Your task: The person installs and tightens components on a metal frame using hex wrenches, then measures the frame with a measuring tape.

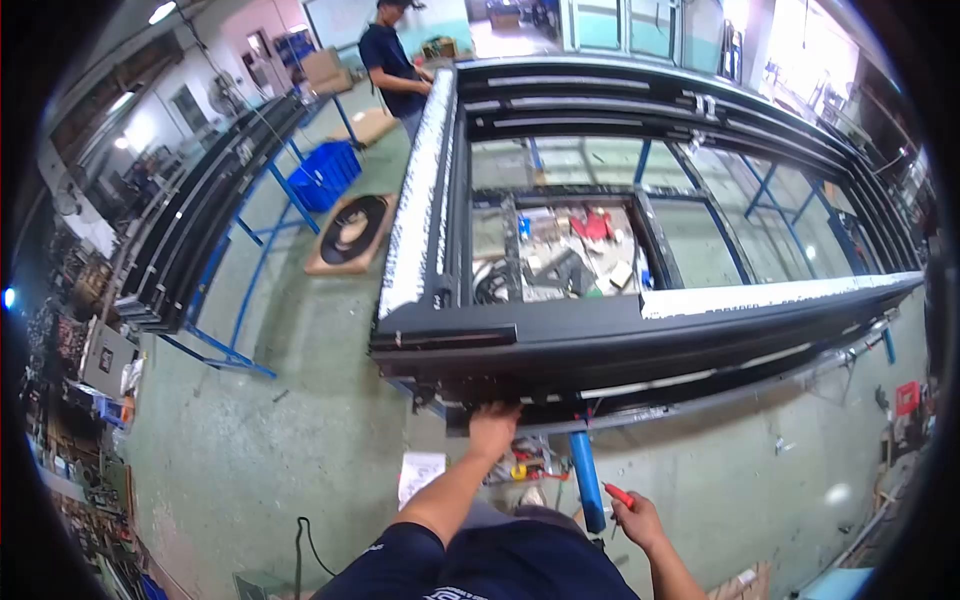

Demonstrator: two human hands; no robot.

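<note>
Head: right hand (638, 522) grips red tool (621, 495), long axis leftward; left hand (494, 426), grip unclear.

- Frame (560, 345): near side at left hand (494, 427).
- Ring (376, 219): on cardboard (320, 264), left of frame.
- Crate (325, 175): behind ring.
- Bars (205, 215): on stand (262, 372), left of crate.
- Co-worker (388, 60): at frame's far left corner.

Left hand (494, 427) is at a black frame (590, 340); right hand (637, 522) holds a red tool (620, 495).
</note>
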